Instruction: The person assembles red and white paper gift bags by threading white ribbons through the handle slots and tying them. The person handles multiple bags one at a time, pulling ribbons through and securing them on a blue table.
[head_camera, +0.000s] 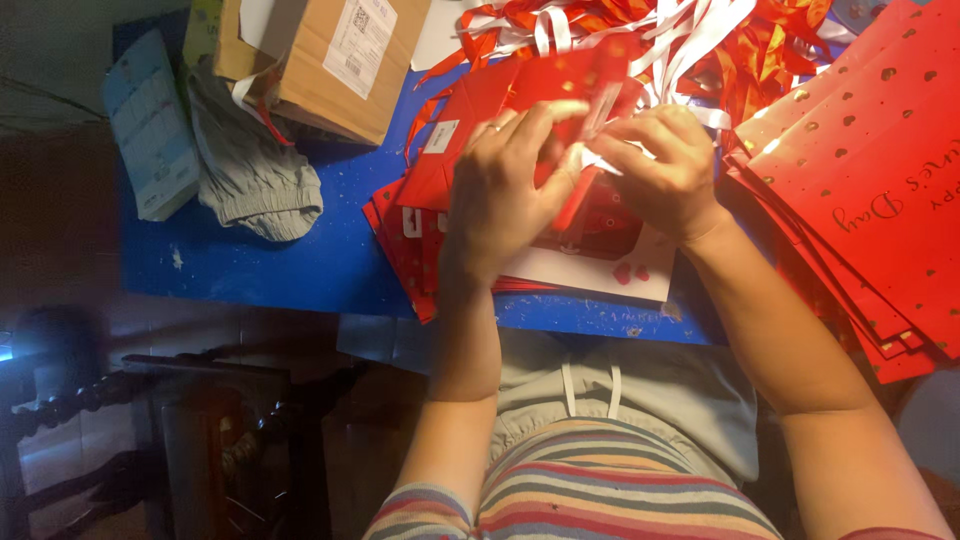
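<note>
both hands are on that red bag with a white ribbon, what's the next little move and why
Probably draw the white ribbon a bit further through the red paper bag. The left hand steadies the bag from the side and the right hand pinches the ribbon at its top edge; whether the ribbon is fully through is hidden by the fingers. A heap of loose ribbons lies just beyond.

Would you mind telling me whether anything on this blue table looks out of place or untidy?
A crumpled grey garment lies on the blue table among paper goods, and the ribbons sit in a loose tangle. The hands' red bag looks undamaged.
</note>
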